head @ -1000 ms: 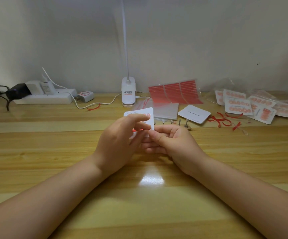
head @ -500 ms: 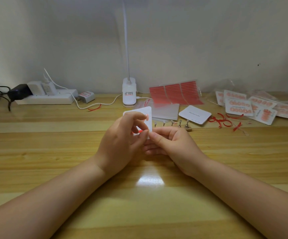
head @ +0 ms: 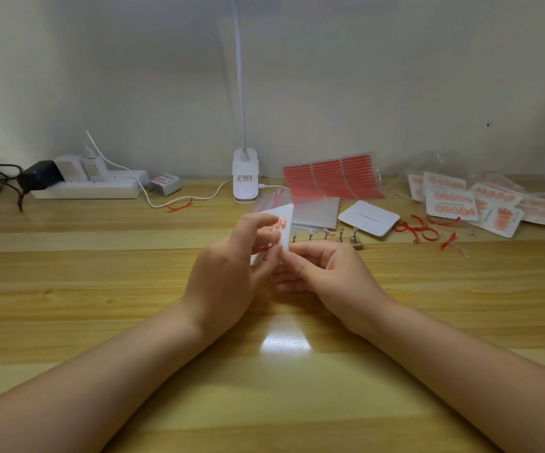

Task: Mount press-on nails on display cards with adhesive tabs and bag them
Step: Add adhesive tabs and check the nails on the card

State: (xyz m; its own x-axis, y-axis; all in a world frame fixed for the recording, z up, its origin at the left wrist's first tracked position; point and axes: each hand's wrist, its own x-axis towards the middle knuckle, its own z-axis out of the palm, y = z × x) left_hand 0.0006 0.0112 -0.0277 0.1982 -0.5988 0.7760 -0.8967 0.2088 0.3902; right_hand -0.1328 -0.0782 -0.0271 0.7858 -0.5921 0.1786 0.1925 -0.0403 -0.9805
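Note:
A white display card [head: 286, 228] with pink press-on nails on it stands tilted between both hands above the table middle. My left hand [head: 232, 269] curls round the card's left side, its index finger arched over the top and its thumb against the face. A red strip [head: 262, 248] shows between the left fingers. My right hand [head: 326, 273] pinches the card's lower right corner. Red adhesive tab sheets [head: 331, 176] lie at the back. A blank white card [head: 368, 218] lies right of a stack of clear bags [head: 310, 212].
Bagged finished nail cards [head: 473, 201] pile at the back right, with peeled red strips [head: 423, 228] in front. A row of small nail stands [head: 339, 236] sits behind the hands. A lamp base [head: 245, 179] and a power strip [head: 91, 188] line the wall.
The card has tilted, its top edge now rising to the right, and more of the nails show. My left index finger has lifted and arched over the card. The right hand has hardly moved.

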